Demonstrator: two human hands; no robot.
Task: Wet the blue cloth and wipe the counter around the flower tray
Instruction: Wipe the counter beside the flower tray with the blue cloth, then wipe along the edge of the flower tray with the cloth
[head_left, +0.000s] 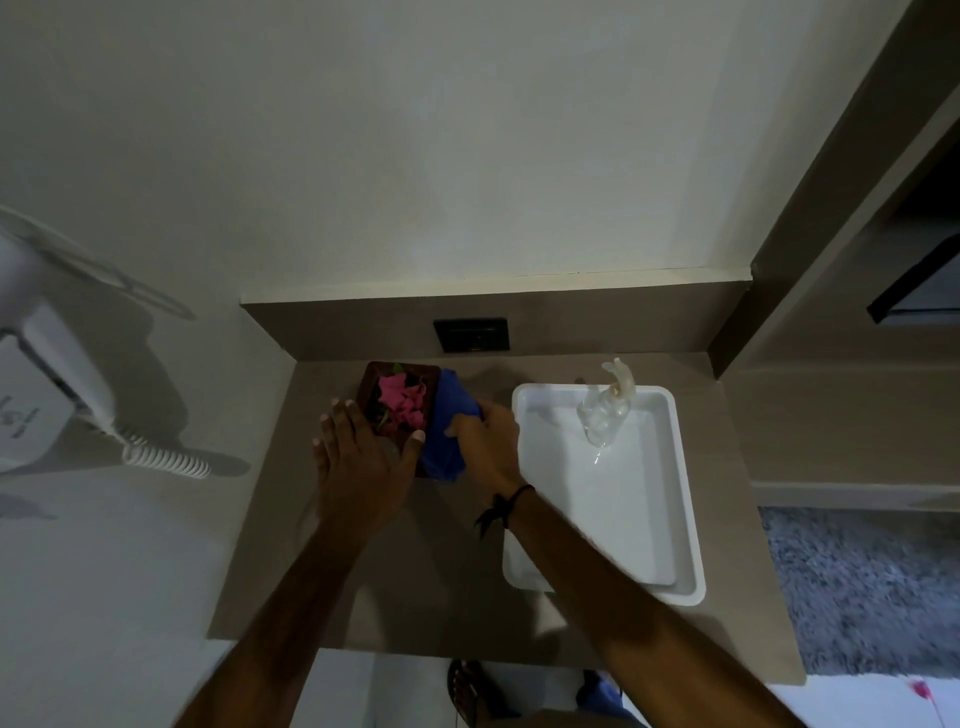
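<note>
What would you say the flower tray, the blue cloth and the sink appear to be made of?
Flower tray: probably dark brown wood with a matte finish, though the dim light leaves it open. Blue cloth: soft fabric that bunches into folds. Sink: smooth glossy white, ceramic or plastic.

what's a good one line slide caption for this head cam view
Right hand wipes the counter with the blue cloth beside the flower tray, steadied by the left hand.

A hotel-style bathroom: a white basin (608, 493) with a tap (615, 389) sits right of the hands, a wall-mounted hairdryer (57, 364) with coiled cord hangs left, and a socket (471, 334) lies beyond them.
</note>
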